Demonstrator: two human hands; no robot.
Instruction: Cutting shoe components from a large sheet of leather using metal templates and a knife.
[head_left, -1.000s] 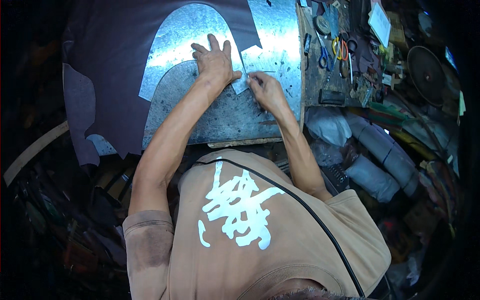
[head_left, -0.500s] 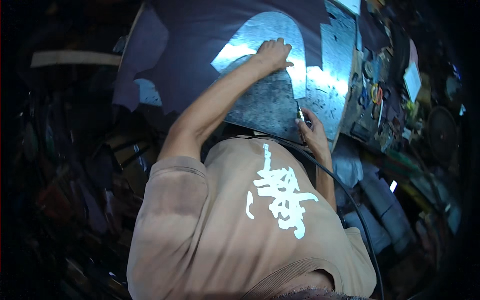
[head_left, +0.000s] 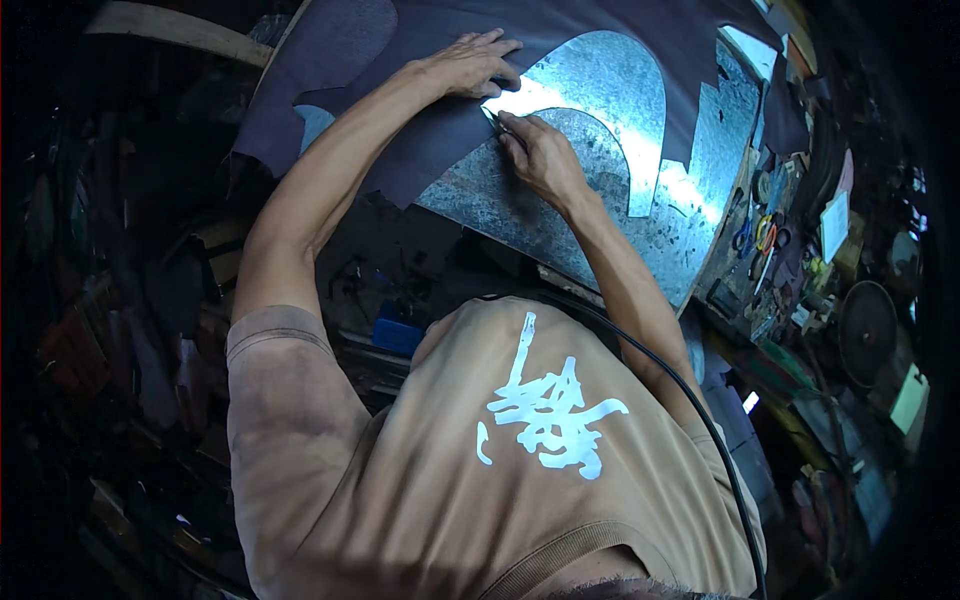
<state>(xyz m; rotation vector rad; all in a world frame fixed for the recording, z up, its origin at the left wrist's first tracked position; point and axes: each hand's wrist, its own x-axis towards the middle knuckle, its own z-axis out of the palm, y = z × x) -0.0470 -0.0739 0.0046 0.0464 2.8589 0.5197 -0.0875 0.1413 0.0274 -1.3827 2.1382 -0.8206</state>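
My left hand (head_left: pixel 470 65) lies on a dark purple-brown sheet, apparently leather (head_left: pixel 420 130), with its fingers spread. Its thumb side is next to the left end of a shiny, arch-shaped flat template (head_left: pixel 610 85). In my right hand (head_left: pixel 545 155) is a slim pointed tool (head_left: pixel 490 114); its tip meets the sheet at that same end of the template, just below my left hand. My fingers cover most of the tool, so I cannot tell its exact kind. The template lies partly over the sheet and partly over a scuffed metal tabletop (head_left: pixel 510 215).
At the right, past the table edge, scissors (head_left: pixel 742 235) and other small tools lie crowded together. A black cable (head_left: pixel 660 365) runs past my right arm. Below the table's front edge sits a blue object (head_left: pixel 398 330). A pale strip (head_left: pixel 185 30) lies at the far left.
My right hand has moved from the table's front edge up and left to the template's left end, with the tool. My left hand has slid left off the template onto the sheet.
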